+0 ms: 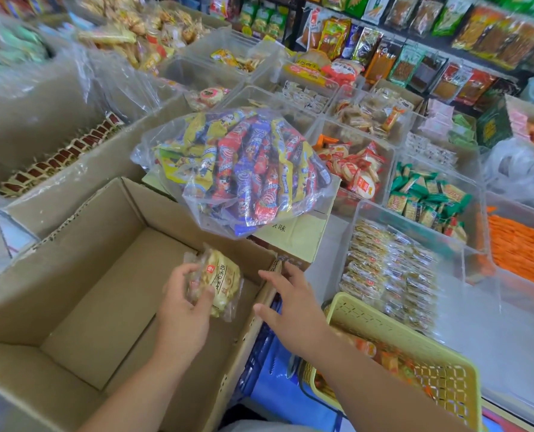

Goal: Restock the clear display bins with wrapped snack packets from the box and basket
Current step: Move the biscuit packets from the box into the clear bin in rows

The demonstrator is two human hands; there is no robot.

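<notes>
We see bright, even light from above, with soft shadows in the box (pixel 103 291). Glare whitens the plastic bags (pixel 25 98) at left. Edges bend and smear, shelves (pixel 465 32) worst; slight blur softens the left hand (pixel 181 310) and its packet (pixel 220 283).

My left hand (pixel 183 307) sits just below centre, fingers and thumb curled round a snack packet (pixel 222 280), its forearm running in from 7 o'clock. My right hand (pixel 290 304) lies at its 3 o'clock, palm down, fingers straight and spread; that forearm enters from 5 o'clock.
</notes>
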